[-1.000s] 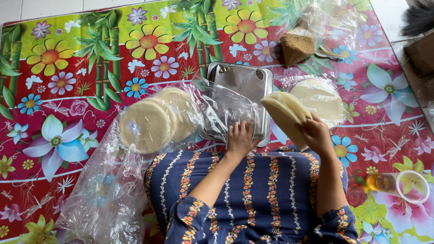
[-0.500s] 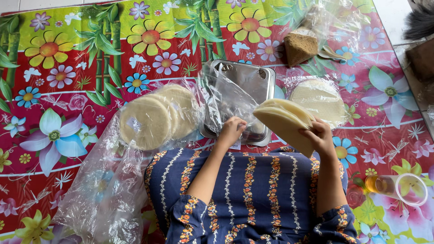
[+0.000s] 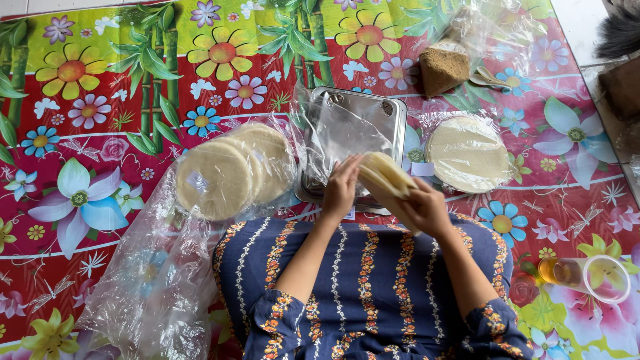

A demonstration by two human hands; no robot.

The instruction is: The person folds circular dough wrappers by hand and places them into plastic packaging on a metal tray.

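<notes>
I see the flowered mat (image 3: 100,100) filling the whole frame, red and green with big printed blossoms, and my blue patterned lap (image 3: 373,287) takes up the lower middle. A large clear plastic bag (image 3: 153,280) sprawls from the lower left up toward the centre, and in its upper end sits a fanned pile of pale round wafers (image 3: 227,175). Just above centre stands a square metal tray (image 3: 393,117) with a loose clear bag (image 3: 340,133) lying open across it. To the right of the tray a second stack of wafers (image 3: 467,153) rests in its own plastic, and above that, near the top edge, a bag of brown granules (image 3: 445,67). A small clear cup of amber liquid (image 3: 587,275) lies at the lower right. My right hand (image 3: 423,210) has its fingers wrapped round a small stack of wafers (image 3: 385,179), held tilted just in front of the tray's near edge. My left hand (image 3: 341,190) sits just beside that stack, fingers half curled at the mouth of the loose bag, touching the plastic; whether it grips it I cannot tell. I judge the step in hand to be feeding the stack into the bag; that calls for the left fingers to hold the mouth open while the right hand slides the brittle rounds in level.
</notes>
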